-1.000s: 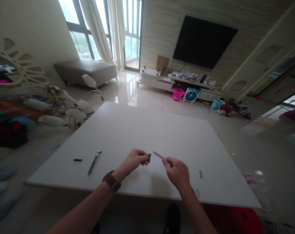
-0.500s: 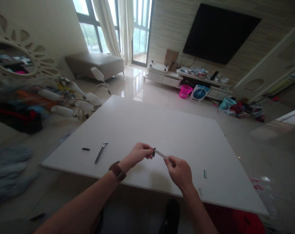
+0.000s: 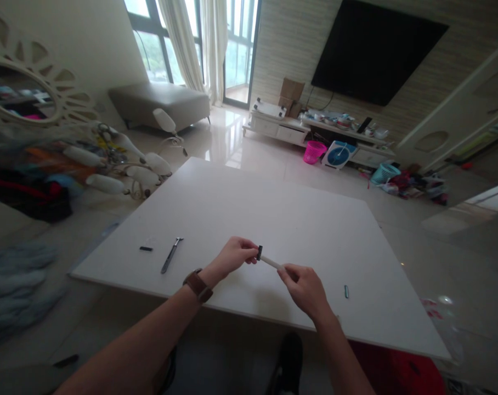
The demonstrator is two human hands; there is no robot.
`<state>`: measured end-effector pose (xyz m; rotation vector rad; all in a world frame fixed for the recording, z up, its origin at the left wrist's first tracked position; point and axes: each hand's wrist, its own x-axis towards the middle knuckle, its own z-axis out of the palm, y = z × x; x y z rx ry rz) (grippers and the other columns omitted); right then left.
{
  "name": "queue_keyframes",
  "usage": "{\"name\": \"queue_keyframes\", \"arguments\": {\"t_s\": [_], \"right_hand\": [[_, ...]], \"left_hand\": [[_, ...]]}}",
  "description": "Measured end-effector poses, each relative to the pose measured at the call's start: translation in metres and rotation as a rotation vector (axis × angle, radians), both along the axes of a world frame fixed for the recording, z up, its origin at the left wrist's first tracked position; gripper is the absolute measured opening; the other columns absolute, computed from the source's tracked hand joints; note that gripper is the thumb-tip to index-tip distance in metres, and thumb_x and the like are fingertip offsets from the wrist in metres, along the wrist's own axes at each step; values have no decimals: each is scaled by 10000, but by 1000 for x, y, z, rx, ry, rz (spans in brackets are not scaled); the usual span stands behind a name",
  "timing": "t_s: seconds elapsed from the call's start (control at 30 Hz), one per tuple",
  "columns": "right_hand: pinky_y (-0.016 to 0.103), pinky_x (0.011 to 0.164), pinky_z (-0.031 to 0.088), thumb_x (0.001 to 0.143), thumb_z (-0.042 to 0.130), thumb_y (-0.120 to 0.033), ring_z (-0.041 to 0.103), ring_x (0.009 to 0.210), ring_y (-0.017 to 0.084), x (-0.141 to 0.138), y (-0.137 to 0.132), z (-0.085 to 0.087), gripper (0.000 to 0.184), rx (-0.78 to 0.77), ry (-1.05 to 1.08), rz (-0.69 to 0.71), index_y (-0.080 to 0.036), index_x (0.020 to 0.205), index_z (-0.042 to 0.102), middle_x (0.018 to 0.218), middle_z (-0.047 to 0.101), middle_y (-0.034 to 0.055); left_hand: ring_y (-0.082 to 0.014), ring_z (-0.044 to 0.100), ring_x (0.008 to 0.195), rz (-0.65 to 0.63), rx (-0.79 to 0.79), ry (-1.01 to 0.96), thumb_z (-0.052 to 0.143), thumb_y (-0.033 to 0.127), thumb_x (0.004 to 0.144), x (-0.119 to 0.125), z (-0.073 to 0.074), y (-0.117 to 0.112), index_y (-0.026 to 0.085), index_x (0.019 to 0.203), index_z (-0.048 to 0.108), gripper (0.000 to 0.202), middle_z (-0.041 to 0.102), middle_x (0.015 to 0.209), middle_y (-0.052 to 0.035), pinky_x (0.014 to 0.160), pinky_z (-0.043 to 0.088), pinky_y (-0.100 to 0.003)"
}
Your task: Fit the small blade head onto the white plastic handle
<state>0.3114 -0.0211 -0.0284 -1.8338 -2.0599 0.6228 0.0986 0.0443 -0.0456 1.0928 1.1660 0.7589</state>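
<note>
Above the near part of the white table, both hands are on a razor with a pale handle and a black head. My left hand, with a brown watch on its wrist, pinches the black head by its side. My right hand is closed round the lower handle, hiding its end. Head and handle touch; whether they are locked together I cannot tell. Left of my hands lie a dark razor handle and a small black razor head. A small green razor head lies to the right.
The white table spreads out before me. Beyond it stand a low TV cabinet, a pink basket and a blue-white fan. A lamp with white shades is beside the table's left edge, and a red seat is at lower right.
The razor's black head has turned slightly in my left fingers and now shows its broad side more. Both hands stay in nearly the same place; the view has tilted slightly.
</note>
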Motion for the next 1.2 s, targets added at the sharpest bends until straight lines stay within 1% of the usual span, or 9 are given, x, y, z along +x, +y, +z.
{"name": "queue_keyframes", "arguments": {"t_s": [0.13,0.3,0.47,0.63,0.8,0.97,1.1,1.2], "right_hand": [[265,551,258,959,464,-474,469,559,131,0,0,-1,405,49,17,-33,-212,720,660,577,555,-13],[269,547,239,944,490,-456,474,551,123,-2,-1,1,401,-2,-46,46,-212,661,637,576,575,-11],[269,568,242,972,454,-445,511,590,128,-4,-1,0,387,77,-64,-18,-213,714,625,625,607,-4],[265,562,228,950,508,-441,486,571,120,-4,-1,2,373,1,-64,82,-216,669,605,596,583,-21],[264,571,243,978,453,-439,481,573,121,0,-1,1,393,74,-30,-8,-210,692,598,600,571,-17],[265,556,233,952,498,-442,469,556,119,4,0,0,386,-8,-23,67,-212,665,616,584,572,-20],[264,563,238,973,461,-449,473,566,120,7,1,1,398,48,-20,-10,-212,683,595,586,559,-24],[272,565,227,967,476,-448,487,575,123,6,2,-1,388,35,-71,-18,-216,683,600,606,584,-18]], "left_hand": [[-112,611,550,-18,-13,3,652,199,739,0,2,0,100,763,723,124,691,601,-45,559,461,-215],[-115,601,554,19,35,37,637,183,718,-3,3,2,105,734,723,117,677,586,-37,576,469,-221],[-124,610,569,-11,40,38,639,207,717,-4,3,2,104,755,724,139,684,611,-45,582,476,-229],[-115,586,554,-9,58,84,631,199,710,-4,3,2,112,720,721,125,664,572,-28,573,457,-219],[-119,596,559,-47,39,63,643,228,714,-1,4,1,107,737,724,148,672,597,-39,575,462,-225],[-118,587,554,-45,46,72,644,222,706,0,3,0,106,732,721,142,668,582,-38,575,462,-222],[-123,602,565,-79,35,79,653,248,722,0,1,-1,102,756,726,166,683,601,-48,581,470,-225],[-124,605,560,-96,31,81,647,250,730,1,-2,-2,107,764,725,167,683,599,-47,570,463,-224]]}}
